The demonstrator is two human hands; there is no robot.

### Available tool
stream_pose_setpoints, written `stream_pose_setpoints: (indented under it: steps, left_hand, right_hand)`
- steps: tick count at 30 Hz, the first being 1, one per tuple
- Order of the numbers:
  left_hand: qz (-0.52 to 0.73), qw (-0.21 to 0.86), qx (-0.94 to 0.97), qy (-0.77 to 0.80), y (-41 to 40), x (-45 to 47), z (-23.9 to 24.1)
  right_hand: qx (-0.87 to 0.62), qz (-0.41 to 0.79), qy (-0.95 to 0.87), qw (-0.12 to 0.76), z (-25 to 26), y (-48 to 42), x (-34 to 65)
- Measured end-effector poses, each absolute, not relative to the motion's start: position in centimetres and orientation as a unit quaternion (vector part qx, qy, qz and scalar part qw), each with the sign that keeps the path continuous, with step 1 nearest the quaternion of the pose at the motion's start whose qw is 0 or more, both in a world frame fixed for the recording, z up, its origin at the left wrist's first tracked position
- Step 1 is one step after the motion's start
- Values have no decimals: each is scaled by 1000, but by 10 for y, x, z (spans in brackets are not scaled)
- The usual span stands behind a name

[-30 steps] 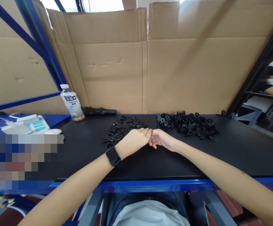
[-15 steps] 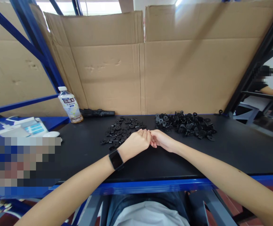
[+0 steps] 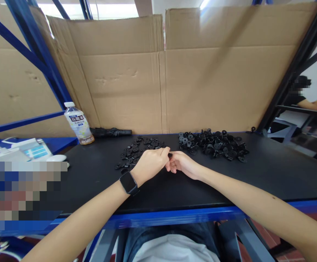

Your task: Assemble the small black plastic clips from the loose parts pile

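My left hand [image 3: 153,161], below a dark-screened wristwatch [image 3: 128,182], meets my right hand [image 3: 184,163] over the front middle of the table. A small black plastic part [image 3: 170,155] shows between the fingertips, and both hands have their fingers closed around it; most of it is hidden. Just behind my left hand lies a loose spread of round black plastic parts with holes [image 3: 132,151]. To the right, beyond my right hand, stands a thicker heap of similar black disc-like parts [image 3: 215,143].
A labelled drink bottle [image 3: 79,125] and a folded black umbrella [image 3: 112,132] stand and lie at the back left. White devices [image 3: 30,151] sit on the blue surface at left. Cardboard [image 3: 125,83] walls the back. Another person [image 3: 300,94] sits at far right.
The hands have parted slightly, and the small black part now shows between them. My left hand has shifted a little left, while the whole view has drifted slightly.
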State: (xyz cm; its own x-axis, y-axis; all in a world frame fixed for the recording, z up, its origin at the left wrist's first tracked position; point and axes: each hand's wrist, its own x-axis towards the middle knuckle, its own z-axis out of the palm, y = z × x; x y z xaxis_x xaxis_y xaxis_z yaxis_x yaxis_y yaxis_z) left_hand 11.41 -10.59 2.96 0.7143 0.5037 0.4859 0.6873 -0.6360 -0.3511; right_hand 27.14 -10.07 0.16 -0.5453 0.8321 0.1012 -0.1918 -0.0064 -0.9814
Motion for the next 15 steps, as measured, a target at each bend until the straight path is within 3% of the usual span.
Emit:
stream_pose_setpoints:
  steps: [9, 15]
  left_hand:
    - [-271, 160, -867, -387, -93, 108, 29]
    - [-215, 138, -897, -361, -84, 90, 43]
  right_hand:
    - [-240, 769, -499, 320, 8, -99, 272]
    - [-256, 759, -328, 501, 1, -86, 279]
